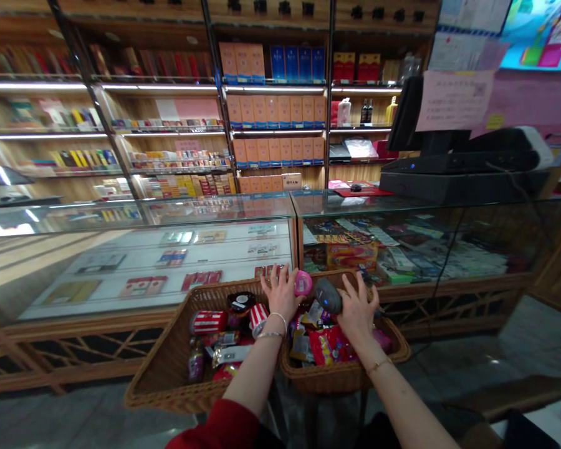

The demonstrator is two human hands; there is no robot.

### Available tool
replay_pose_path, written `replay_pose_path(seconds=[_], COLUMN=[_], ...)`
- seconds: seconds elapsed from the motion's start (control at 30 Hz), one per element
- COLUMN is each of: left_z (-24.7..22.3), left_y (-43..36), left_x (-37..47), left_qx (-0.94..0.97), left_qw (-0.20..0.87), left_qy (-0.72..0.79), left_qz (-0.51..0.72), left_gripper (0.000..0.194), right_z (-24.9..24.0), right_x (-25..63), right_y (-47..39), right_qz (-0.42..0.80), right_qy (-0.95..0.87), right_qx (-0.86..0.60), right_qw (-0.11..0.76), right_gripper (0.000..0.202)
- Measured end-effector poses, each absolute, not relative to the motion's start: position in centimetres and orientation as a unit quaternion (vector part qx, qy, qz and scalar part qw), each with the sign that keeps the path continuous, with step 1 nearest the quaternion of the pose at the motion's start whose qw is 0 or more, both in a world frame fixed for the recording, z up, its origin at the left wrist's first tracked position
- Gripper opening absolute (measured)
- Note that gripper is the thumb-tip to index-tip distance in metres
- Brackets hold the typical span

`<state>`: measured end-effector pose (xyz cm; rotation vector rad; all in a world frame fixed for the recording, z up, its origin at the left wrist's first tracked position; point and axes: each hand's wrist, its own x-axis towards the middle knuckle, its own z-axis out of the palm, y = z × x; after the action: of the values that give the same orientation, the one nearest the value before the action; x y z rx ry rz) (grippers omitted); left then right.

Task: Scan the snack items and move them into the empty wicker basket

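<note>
My left hand (281, 295), fingers spread, is over the inner rims of two wicker baskets, beside a round pink container (302, 283) that its thumb side touches. My right hand (356, 310) is above the right basket (327, 380), its fingers apart, touching a dark grey rounded item (328, 295) on its left side. Red and dark candy packets (328, 345) fill the right basket. In the left basket (168, 374) lie red-and-white striped cups (209, 322), a black round tub (241, 302) and a small purple bottle (196, 363).
A glass display counter (215, 215) runs behind the baskets. On its right part stand a monitor (406, 115) and a black cash-register base (462, 184). Shelves (278, 133) of boxes line the back wall. A dangling cable (449, 268) hangs before the counter.
</note>
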<state>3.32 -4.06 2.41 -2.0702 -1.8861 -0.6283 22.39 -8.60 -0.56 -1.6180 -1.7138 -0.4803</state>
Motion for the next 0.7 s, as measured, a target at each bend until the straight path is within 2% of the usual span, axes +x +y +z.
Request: replay_pose_path(seconds=[0.23, 0.7], left_z=[2.2, 1.1], left_y=[-4.0, -3.5], left_x=[3.5, 3.4], left_qx=[-0.713, -0.713], left_qw=[0.137, 0.183], left_qy=[-0.655, -0.627], left_qz=[-0.210, -0.255], left_gripper=[0.077, 0.077], right_z=[-0.7, -1.4], right_x=[22.5, 22.3], right_y=[-9.0, -8.7], right_qz=[-0.181, -0.190], right_qy=[-0.682, -0.689], right_qx=[-0.610, -0.592], right_qw=[0.361, 0.372], right_gripper=[0.031, 0.033])
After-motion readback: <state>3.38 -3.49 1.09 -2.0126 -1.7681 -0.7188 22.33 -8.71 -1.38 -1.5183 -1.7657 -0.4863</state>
